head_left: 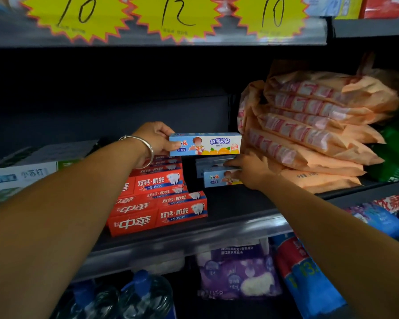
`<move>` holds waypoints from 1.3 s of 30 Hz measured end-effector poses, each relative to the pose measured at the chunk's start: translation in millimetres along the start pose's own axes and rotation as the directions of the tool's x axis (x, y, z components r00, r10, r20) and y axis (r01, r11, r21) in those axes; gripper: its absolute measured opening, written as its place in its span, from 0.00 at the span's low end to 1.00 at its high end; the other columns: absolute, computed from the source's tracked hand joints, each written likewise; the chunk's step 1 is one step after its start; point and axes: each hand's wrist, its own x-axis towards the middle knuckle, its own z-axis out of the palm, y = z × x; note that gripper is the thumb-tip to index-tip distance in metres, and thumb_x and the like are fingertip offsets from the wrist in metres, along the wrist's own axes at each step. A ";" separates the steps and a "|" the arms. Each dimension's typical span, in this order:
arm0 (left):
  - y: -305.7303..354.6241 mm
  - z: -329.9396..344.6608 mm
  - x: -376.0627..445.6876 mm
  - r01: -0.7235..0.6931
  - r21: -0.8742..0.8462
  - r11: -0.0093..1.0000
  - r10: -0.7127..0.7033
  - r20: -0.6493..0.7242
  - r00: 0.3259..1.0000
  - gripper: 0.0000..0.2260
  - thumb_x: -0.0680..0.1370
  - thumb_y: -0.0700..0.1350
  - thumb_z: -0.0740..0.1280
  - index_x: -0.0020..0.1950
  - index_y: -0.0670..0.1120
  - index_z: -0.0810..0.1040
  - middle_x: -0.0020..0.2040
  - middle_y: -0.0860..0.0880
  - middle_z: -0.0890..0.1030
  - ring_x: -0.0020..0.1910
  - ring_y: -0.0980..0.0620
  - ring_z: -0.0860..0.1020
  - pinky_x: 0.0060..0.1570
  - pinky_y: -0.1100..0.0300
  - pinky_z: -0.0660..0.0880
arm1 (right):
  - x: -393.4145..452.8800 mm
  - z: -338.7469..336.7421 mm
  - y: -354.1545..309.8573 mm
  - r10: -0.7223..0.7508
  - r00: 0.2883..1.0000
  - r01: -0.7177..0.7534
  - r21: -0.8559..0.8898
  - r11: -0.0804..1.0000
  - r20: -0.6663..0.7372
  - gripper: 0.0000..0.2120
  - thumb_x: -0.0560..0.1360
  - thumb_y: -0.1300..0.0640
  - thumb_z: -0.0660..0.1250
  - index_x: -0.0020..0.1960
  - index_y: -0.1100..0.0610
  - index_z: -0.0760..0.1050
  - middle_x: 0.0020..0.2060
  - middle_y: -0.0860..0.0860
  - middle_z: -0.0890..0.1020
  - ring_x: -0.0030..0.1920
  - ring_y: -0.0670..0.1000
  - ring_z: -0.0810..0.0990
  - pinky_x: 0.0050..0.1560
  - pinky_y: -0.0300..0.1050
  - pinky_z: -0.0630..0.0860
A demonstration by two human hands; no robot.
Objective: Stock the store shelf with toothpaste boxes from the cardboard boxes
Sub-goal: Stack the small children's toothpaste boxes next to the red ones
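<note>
- The left hand point(156, 138) pinched the left end of a long light-blue cardboard children's toothpaste box point(205, 144), thumb on the printed front and fingers behind; the box was held level in the air above the dark metal store shelf point(228, 203), apart from everything below it
- The right hand point(247, 171) rested on a short stack of matching light-blue toothpaste boxes point(217, 173) standing on the shelf directly beneath the held box; its fingers lay fairly straight along the upper box, pressing or steadying it rather than curling round it
- To the left of that stack, with a bare gap between, sat a stepped pile of red toothpaste boxes with white lettering point(157, 203); further left lay white and green cartons point(21, 176), partly hidden by the left forearm
- Just beside the blue stack on the right, a heap of soft peach-coloured plastic packets point(309, 134) leaned inward, near the right wrist
- A silver bangle point(145, 148) circled the left wrist
- The held box looked light and stiff along its length, yet thin-walled, so a hard squeeze mid-span would probably dent it; an end grip like the present one seemed sound, or a grip across the narrow edges
- Its glossy printed faces were likely to slide easily over the boxes beneath, so the stack appeared to need the steadying hand while the next box went on top
- The cardboard boxes that supplied the stock were out of view
</note>
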 end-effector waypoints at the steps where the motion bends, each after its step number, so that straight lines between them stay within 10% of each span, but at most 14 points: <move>1: 0.3 2.0 3.2 -0.004 -0.001 1.000 0.004 -0.016 1.000 0.10 0.71 0.36 0.72 0.43 0.47 0.72 0.44 0.47 0.79 0.43 0.50 0.79 0.46 0.58 0.78 | 2.1 1.3 -1.1 -0.002 1.000 0.002 -0.007 1.000 -0.002 0.19 0.78 0.46 0.60 0.69 0.43 0.68 0.69 0.47 0.68 0.70 0.53 0.60 0.68 0.53 0.54; 11: 0.2 27.5 36.0 0.003 0.085 0.996 0.008 -0.129 0.992 0.11 0.71 0.39 0.73 0.41 0.48 0.71 0.52 0.42 0.80 0.52 0.45 0.80 0.55 0.49 0.78 | 30.1 23.6 -2.8 -0.065 0.998 0.063 -0.079 0.995 -0.021 0.19 0.79 0.52 0.60 0.69 0.41 0.68 0.68 0.47 0.69 0.68 0.53 0.60 0.66 0.54 0.55; 18: -1.5 44.6 55.0 0.023 0.183 0.983 0.002 -0.137 0.991 0.15 0.72 0.41 0.72 0.57 0.40 0.76 0.56 0.40 0.80 0.55 0.43 0.79 0.57 0.49 0.76 | 42.8 35.4 3.1 -0.067 0.998 0.068 -0.099 0.993 0.010 0.21 0.79 0.51 0.61 0.71 0.41 0.65 0.72 0.48 0.64 0.73 0.53 0.56 0.71 0.55 0.52; 39: -0.3 69.0 69.3 -0.002 0.372 0.928 0.048 -0.116 0.992 0.17 0.73 0.40 0.71 0.60 0.41 0.76 0.60 0.42 0.78 0.58 0.43 0.77 0.60 0.52 0.74 | 47.0 38.9 -10.3 -0.178 0.984 0.152 -0.425 0.892 -0.021 0.17 0.79 0.58 0.60 0.67 0.55 0.71 0.61 0.55 0.76 0.65 0.57 0.68 0.58 0.52 0.74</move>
